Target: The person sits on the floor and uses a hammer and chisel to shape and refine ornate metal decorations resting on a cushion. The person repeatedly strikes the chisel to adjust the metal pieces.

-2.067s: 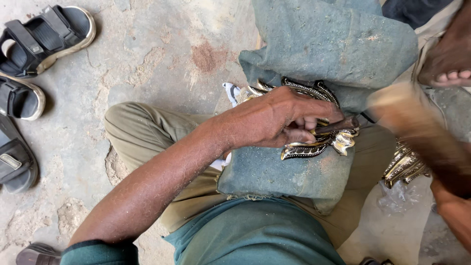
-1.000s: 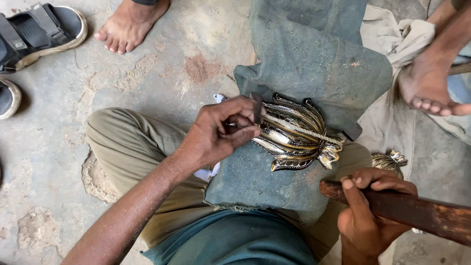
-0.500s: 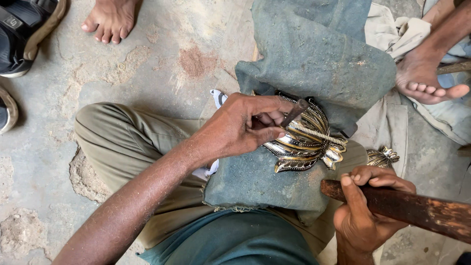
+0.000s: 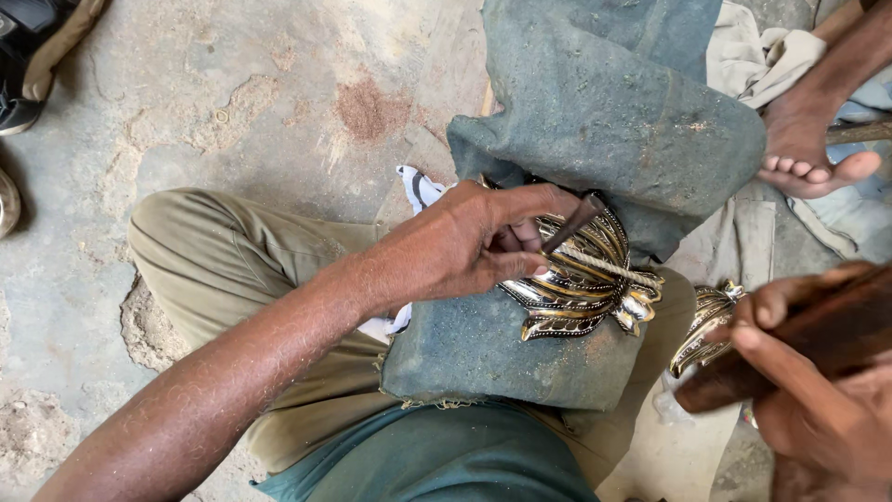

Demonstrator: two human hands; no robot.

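A shiny brass ornament [image 4: 585, 293] with curved ribs lies on a grey-green cloth pad [image 4: 595, 139] over my lap. My left hand [image 4: 465, 246] pinches a small dark metal punch [image 4: 571, 226] and sets its tip slanting on the ornament's top. My right hand [image 4: 799, 390] is at the lower right, close to the camera and blurred, gripping a thick brown wooden mallet handle [image 4: 818, 339]. I sit cross-legged in olive trousers on a concrete floor.
A second brass ornament [image 4: 703, 321] lies to the right of the pad. Another person's bare foot [image 4: 808, 144] rests at the upper right on crumpled cloths [image 4: 753, 51]. Sandals [image 4: 28, 56] sit at the upper left. A white rag [image 4: 418, 191] pokes out under my left wrist.
My right hand with the wooden handle has risen up and toward the camera. My left hand has kept the punch on the ornament. The view shifted slightly.
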